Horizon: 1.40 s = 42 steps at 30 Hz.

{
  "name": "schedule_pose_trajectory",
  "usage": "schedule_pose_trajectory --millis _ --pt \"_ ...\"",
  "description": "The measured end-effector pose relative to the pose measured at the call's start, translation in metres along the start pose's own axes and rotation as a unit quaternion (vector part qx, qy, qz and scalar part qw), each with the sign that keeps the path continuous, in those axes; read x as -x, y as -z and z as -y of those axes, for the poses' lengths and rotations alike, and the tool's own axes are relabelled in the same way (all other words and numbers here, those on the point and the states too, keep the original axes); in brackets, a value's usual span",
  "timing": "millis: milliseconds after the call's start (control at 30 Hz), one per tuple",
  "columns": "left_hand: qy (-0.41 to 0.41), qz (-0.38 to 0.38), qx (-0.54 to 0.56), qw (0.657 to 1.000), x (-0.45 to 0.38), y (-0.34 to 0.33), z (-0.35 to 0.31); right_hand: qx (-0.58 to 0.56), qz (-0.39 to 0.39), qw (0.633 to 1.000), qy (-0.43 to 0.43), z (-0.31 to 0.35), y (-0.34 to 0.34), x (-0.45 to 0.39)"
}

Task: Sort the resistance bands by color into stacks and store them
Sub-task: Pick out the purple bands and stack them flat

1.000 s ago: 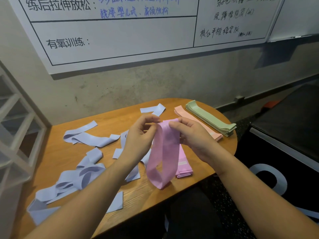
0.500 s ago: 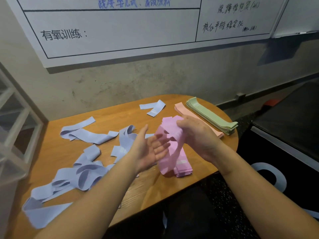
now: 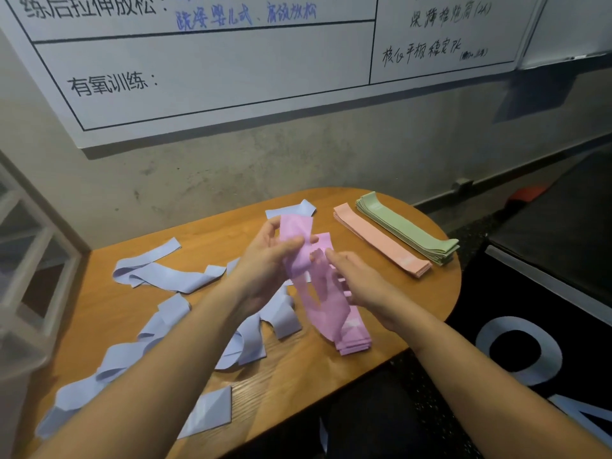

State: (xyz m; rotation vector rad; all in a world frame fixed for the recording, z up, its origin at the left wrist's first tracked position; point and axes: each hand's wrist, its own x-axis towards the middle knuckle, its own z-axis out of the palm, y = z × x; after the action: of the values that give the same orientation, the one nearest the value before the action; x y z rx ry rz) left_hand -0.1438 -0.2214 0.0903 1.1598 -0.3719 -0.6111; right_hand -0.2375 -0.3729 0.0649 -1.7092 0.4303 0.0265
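Seeing wooden table [image 3: 430, 293] first, blue bands [image 3: 165, 276] strewn over its left half. Green stack [image 3: 407, 230] and peach stack [image 3: 381, 246] lie side by side, far right. Pink stack [image 3: 354, 339] near front edge. My left hand [image 3: 265, 260] pinches pink band [image 3: 298, 240] above it; right hand [image 3: 357, 279] grips same band lower.

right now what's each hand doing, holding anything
Left hand: grips the upper part of the pink band.
Right hand: fingers inside the same band's loop; whether they hold it cannot be told.
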Motion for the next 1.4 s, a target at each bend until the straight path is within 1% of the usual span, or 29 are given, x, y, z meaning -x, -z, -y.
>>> schedule_pose_trajectory --millis 100,200,267,333,433,500,600,633,700,767,867,1000,1133,1200,1267,1333,1367,1400 --pt "-0.012 0.054 -0.062 0.997 0.008 0.001 0.004 -0.029 0.0 0.999 0.02 0.018 -0.006 -0.007" --pt "-0.014 0.08 -0.109 0.991 0.016 0.002 0.006 -0.072 -0.009 0.997 0.033 0.029 -0.01 -0.013" --pt "-0.016 0.088 -0.137 0.987 0.021 0.002 0.007 -0.124 -0.025 0.99 0.059 0.034 -0.01 -0.015" --pt "-0.023 0.088 -0.172 0.981 0.024 0.004 0.01 -0.149 -0.029 0.985 0.084 0.039 -0.008 -0.015" --pt "-0.016 0.079 -0.208 0.975 0.029 0.011 0.013 -0.147 -0.005 0.982 0.117 0.039 -0.001 -0.018" --pt "-0.002 0.07 -0.243 0.967 0.028 0.013 0.016 -0.121 0.006 0.982 0.145 0.039 0.003 -0.018" --pt "0.001 0.016 -0.208 0.978 0.022 0.01 0.017 -0.071 0.033 0.981 0.179 0.038 0.007 -0.013" --pt "-0.002 0.008 -0.201 0.98 0.02 0.008 0.016 -0.058 0.045 0.98 0.185 0.037 0.008 -0.012" --pt "-0.009 0.014 -0.191 0.981 0.015 0.002 0.012 -0.038 0.059 0.979 0.189 0.034 0.009 -0.011" --pt "-0.013 0.021 -0.149 0.989 0.011 -0.002 0.009 -0.038 0.06 0.979 0.189 0.033 0.009 -0.011" --pt "-0.025 0.006 -0.102 0.994 0.005 -0.007 0.006 -0.039 0.06 0.98 0.184 0.029 0.011 -0.01" --pt "-0.024 -0.018 -0.039 0.999 0.001 -0.011 0.001 0.016 0.076 0.984 0.161 0.018 0.011 -0.012" --pt "-0.028 -0.044 0.025 0.998 -0.002 -0.012 0.0 0.04 0.087 0.987 0.13 0.008 0.01 -0.014" --pt "-0.033 -0.04 0.041 0.998 -0.003 -0.009 0.0 0.064 0.1 0.987 0.107 0.005 0.012 -0.015" --pt "-0.035 -0.017 0.044 0.998 -0.001 -0.007 0.001 0.058 0.125 0.987 0.086 0.001 0.013 -0.014" --pt "-0.029 0.008 0.037 0.999 0.0 -0.005 0.003 0.051 0.125 0.986 0.094 0.001 0.013 -0.013" --pt "-0.027 0.017 0.029 0.999 0.002 -0.003 0.004 0.027 0.117 0.988 0.101 0.003 0.012 -0.012" --pt "-0.029 0.026 0.017 0.999 0.002 -0.002 0.006 -0.022 0.108 0.989 0.103 0.006 0.012 -0.012"
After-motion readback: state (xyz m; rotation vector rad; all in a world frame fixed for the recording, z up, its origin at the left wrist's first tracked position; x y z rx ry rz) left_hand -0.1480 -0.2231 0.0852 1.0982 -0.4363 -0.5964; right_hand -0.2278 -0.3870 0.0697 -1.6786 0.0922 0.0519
